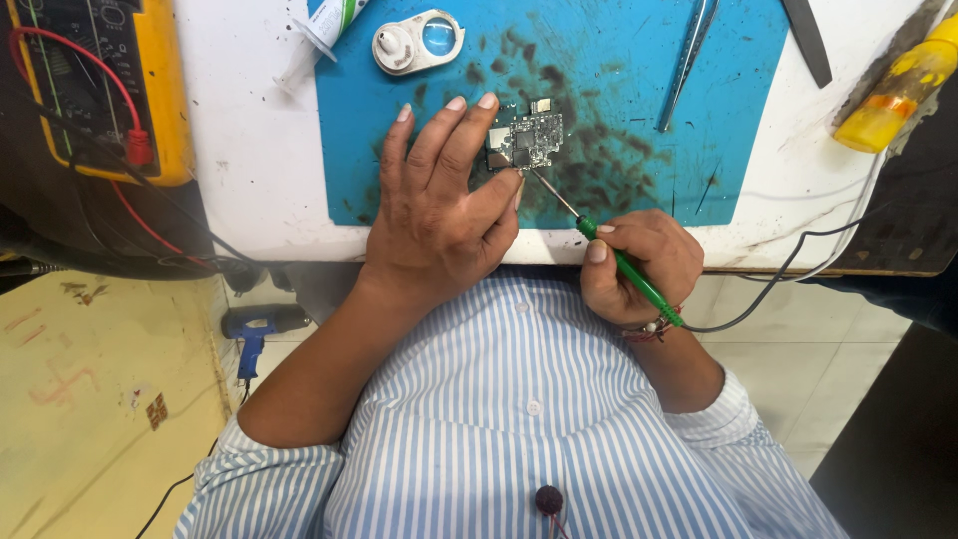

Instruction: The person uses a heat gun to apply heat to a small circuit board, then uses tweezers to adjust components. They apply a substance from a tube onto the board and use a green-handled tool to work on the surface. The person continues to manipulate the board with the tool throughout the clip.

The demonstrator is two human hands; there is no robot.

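Note:
A small bare circuit board (529,141) lies on a stained blue work mat (639,90). My left hand (439,205) rests flat on the mat, fingertips and thumb pressing the board's left edge. My right hand (639,262) grips a thin green-handled soldering iron (629,268) like a pen. Its metal tip touches the board's lower edge. A dark cable runs from the iron's handle off to the right.
A yellow multimeter (100,80) with red leads sits at the far left. On the mat lie a white magnifier (419,42), a tube (324,30), tweezers (689,60) and a dark tool (808,40). A yellow bottle (898,85) stands right. A blue glue gun (254,329) lies below.

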